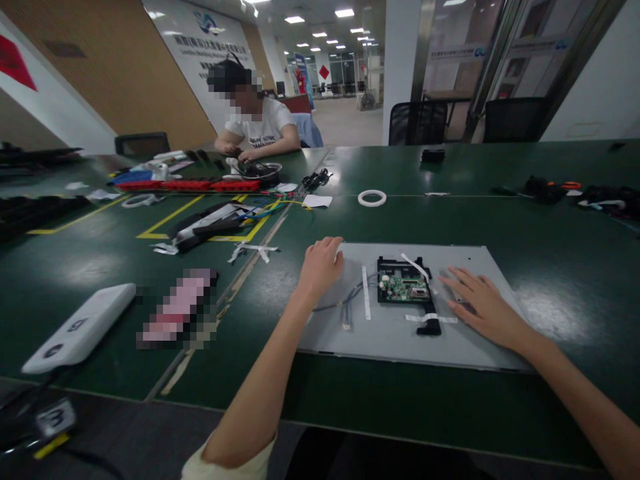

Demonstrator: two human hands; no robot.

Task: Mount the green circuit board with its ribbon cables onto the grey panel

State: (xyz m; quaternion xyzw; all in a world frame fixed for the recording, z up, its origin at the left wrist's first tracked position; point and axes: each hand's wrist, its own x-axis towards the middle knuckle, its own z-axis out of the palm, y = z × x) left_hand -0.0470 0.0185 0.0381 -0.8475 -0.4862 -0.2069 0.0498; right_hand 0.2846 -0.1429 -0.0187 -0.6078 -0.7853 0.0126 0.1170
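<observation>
A flat grey panel (465, 350), like the back of a display, lies on the green table in front of me. Mounted on it is a green circuit board (403, 288) in a black plastic frame (381, 299). White tape strips (367, 293) cross the panel, and thin grey cables (345, 303) run left from the board. My left hand (323, 267) rests at the panel's far left corner, fingers slightly bent, thumb apart, holding nothing visible. Just right of the board, my right hand (480, 303) is spread low over the panel, fingers apart; whether it touches is unclear.
A white tape roll (372, 198) lies beyond the panel. To the left are a pixelated pink object (180, 307), a white power bank-like device (80, 327) and a black-and-white bundle (205, 223). Across the table sits another person (260, 127) near a bowl (267, 175) of dark cables.
</observation>
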